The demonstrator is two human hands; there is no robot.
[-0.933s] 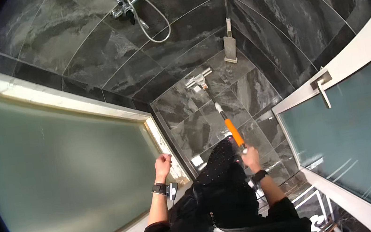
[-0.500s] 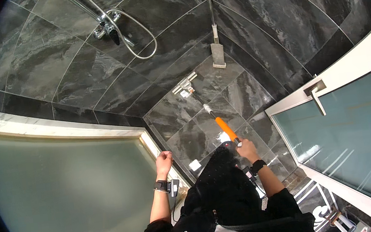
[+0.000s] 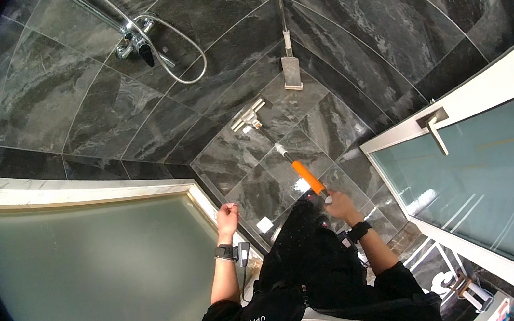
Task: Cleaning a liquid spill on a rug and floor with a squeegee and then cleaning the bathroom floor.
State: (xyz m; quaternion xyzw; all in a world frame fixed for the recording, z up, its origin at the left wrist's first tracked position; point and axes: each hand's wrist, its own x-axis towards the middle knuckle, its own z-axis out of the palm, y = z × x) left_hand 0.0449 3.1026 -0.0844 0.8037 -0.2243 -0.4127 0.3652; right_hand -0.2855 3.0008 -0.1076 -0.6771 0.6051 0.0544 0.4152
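My right hand (image 3: pixel 341 206) is closed around the lower end of a long-handled mop, just below its orange grip (image 3: pixel 309 177). The shaft slants away to the far left, ending in a wide metallic bar-shaped mop head (image 3: pixel 249 117) resting on the dark tiled floor (image 3: pixel 237 157). Apart from the mop, my left hand (image 3: pixel 227 216) hangs beside the frosted panel's frame with fingers curled in; nothing shows in it. Both wrists carry black bands with small devices.
A frosted glass panel (image 3: pixel 102 274) stands on the left, a white-framed glass door (image 3: pixel 480 155) with a lever handle on the right. A shower mixer with hose (image 3: pixel 138 40) is on the far wall. A pole with a flat grey head (image 3: pixel 292 72) leans in the corner.
The whole view has shifted slightly, moving the walls and fixtures leftward in the picture. The mop head stays at nearly the same floor spot, and both hands keep their hold and shape.
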